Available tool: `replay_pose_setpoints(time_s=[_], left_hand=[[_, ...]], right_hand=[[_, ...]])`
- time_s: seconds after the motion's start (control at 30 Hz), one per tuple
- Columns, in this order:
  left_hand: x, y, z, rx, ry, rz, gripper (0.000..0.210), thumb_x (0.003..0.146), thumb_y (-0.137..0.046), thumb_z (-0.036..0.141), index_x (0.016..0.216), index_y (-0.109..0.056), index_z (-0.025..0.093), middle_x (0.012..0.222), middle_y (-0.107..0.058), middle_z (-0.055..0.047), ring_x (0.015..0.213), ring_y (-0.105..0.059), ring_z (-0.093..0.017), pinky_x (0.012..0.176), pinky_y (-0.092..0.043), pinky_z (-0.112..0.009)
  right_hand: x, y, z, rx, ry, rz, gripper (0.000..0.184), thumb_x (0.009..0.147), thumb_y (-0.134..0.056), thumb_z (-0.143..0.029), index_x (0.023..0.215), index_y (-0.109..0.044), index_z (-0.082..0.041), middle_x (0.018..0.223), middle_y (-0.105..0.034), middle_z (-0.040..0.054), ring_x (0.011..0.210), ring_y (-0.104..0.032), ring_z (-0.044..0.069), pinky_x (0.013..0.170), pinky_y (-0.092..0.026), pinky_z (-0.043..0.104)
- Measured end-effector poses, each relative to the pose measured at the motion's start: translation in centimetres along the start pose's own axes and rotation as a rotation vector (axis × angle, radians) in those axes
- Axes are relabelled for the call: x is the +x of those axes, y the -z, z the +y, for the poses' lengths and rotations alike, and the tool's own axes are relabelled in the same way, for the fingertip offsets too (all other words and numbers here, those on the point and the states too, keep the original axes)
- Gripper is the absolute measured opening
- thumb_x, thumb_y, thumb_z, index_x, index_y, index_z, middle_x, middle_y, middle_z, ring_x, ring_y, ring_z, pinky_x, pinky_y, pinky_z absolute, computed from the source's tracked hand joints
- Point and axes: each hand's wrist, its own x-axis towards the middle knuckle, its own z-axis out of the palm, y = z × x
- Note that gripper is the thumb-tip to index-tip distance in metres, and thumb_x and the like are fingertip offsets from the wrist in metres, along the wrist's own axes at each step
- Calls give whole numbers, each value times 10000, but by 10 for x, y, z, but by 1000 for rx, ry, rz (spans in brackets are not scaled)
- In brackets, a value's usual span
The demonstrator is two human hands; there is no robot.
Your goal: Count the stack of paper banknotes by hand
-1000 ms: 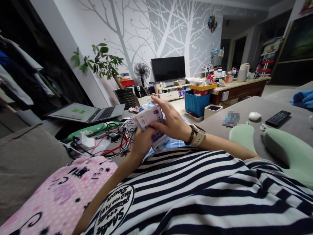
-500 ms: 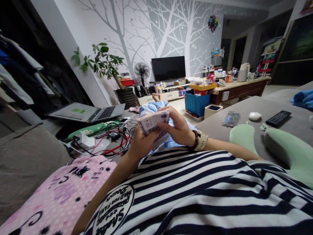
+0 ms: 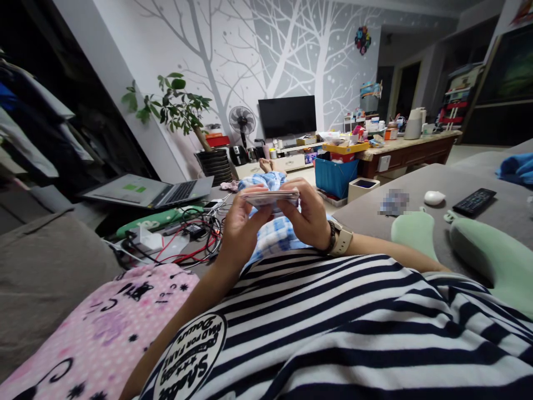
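A stack of banknotes [image 3: 270,196] is held level above my lap, its long edge facing me, so little of its printed face shows. My left hand [image 3: 239,228] grips the left end, thumb underneath near the middle. At the other end, my right hand [image 3: 310,214] is closed on the same stack, its thumb also pressed to the near side. A watch [image 3: 343,240] and a dark bracelet are on my right wrist. Beneath the hands lies blue-and-white checked cloth [image 3: 277,236] over my legs.
On my left are an open laptop [image 3: 179,191], tangled cables [image 3: 208,233] and a pink blanket [image 3: 112,328]. A remote [image 3: 473,201], a white mouse-like object [image 3: 434,198], a blurred-out item and a green cushion [image 3: 491,255] lie on the sofa to my right.
The stack of banknotes has turned from a slanted position, printed face showing, to level and edge-on. My left hand has shifted to its left end; my right hand holds the right end.
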Motion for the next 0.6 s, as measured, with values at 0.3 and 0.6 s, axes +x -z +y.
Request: replay_pose_setpoints(time_s=[0.3,0.6], left_hand=[[3,2,-18,-189,168,-112,797,739,-1160,835,1218,-896,256,1230,-967,-129,1206,-940,-384,1044,-812,-524],[12,5,-22,-74,15,35,938,661,-1115,1009,1138,-916,227,1176,-971,-120,1070,-931,-319,922,-814,-420]], right_hand=[[-8,-19,22,186,-244,12,312,1219,-813,-575,1345,-754,-295,1203,-846,59,1101,-802,282,1032,-765,464],[24,32,2,47,-193,-220,224,1234,-828,-464,1190,-843,-245,1133,-786,49,986,-694,222,954,-656,386]])
